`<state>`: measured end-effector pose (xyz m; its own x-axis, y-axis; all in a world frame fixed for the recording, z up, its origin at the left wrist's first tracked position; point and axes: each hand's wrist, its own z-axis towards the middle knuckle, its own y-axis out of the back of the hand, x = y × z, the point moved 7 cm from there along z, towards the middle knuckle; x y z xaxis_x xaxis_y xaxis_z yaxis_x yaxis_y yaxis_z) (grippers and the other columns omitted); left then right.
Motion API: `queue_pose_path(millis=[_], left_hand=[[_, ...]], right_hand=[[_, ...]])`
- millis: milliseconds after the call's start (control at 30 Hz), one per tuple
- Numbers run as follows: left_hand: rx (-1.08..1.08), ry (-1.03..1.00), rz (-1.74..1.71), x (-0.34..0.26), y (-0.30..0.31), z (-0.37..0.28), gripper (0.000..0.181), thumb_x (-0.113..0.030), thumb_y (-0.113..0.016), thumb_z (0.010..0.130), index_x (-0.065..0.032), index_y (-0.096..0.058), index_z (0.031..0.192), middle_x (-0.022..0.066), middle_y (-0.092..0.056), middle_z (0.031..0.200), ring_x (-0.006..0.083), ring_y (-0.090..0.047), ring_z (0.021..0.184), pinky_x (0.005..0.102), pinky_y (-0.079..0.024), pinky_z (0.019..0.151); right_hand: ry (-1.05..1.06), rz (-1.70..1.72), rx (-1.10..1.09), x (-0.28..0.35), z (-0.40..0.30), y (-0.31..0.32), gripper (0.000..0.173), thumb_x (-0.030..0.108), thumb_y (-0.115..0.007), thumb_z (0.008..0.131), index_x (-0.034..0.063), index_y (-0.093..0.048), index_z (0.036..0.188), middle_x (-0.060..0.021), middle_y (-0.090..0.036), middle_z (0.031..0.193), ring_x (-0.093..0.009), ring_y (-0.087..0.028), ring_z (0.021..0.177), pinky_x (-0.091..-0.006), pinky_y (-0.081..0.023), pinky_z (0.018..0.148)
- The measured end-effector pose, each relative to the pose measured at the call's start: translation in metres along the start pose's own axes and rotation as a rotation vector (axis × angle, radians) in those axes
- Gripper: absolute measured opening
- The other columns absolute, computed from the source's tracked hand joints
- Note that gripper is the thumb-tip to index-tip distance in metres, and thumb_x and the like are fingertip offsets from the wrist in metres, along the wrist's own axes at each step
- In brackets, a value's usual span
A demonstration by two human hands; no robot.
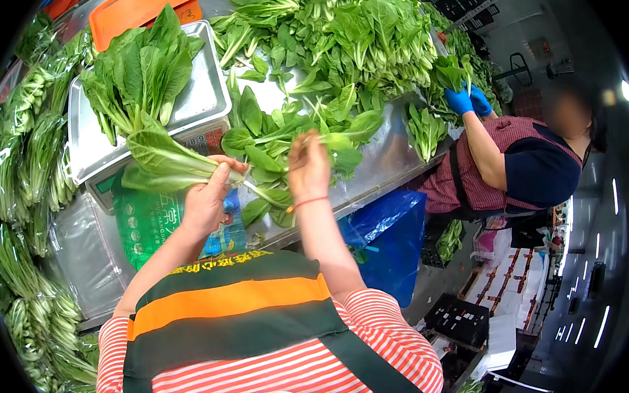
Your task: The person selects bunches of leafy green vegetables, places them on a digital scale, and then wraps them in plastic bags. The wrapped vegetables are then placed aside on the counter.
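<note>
My left hand (pixel 209 190) holds a leafy green vegetable (pixel 173 161) by its pale stem end, its leaves pointing left over the front edge of a digital scale (pixel 210 140). My right hand (pixel 309 169), fingers curled, is at a loose leaf whose stalk runs near its fingertips; whether it grips the leaf I cannot tell. Beneath and around it lie loose leaves (pixel 267 126) on the metal table (pixel 382 152). On the scale sits a metal tray (pixel 205 90) bearing a bunch of the same greens (pixel 146 73).
Heaped greens (pixel 351 31) cover the table's far side. Bagged greens (pixel 20 151) line the left. An orange tray (pixel 148 2) lies behind the scale, a green printed bag (pixel 148 221) before it. A blue plastic bag (pixel 387 249) hangs at the edge. A co-worker in blue gloves (pixel 461 101) handles greens at right.
</note>
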<state>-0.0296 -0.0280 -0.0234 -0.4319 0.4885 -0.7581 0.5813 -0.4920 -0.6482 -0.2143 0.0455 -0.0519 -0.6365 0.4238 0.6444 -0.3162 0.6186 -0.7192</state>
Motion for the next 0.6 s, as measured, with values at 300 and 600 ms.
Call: queue_pose_path(millis=[300, 600], left_hand=[[-0.234, -0.042, 0.288, -0.013, 0.032, -0.005, 0.021, -0.011, -0.062, 0.085, -0.0036, -0.055, 0.104, -0.0017, -0.051, 0.075, 0.0082, -0.049, 0.068, 0.0245, -0.043, 0.064], [-0.295, 0.077, 0.205, 0.005, 0.051, -0.011, 0.019, -0.019, -0.065, 0.084, -0.0046, -0.057, 0.093, -0.0026, -0.048, 0.064, 0.0068, -0.043, 0.053, 0.0226, -0.039, 0.051]], right_hand=[[0.266, -2.255, 0.566, -0.007, 0.005, -0.017, 0.062, 0.038, -0.069, 0.073, 0.0092, -0.049, 0.124, -0.0142, -0.048, 0.129, -0.031, -0.045, 0.117, -0.0423, -0.036, 0.097], [0.381, -2.307, 0.639, 0.027, -0.001, 0.001, 0.068, 0.03, -0.076, 0.067, 0.0092, -0.049, 0.126, -0.0145, -0.057, 0.117, -0.028, -0.056, 0.1, -0.0379, -0.044, 0.087]])
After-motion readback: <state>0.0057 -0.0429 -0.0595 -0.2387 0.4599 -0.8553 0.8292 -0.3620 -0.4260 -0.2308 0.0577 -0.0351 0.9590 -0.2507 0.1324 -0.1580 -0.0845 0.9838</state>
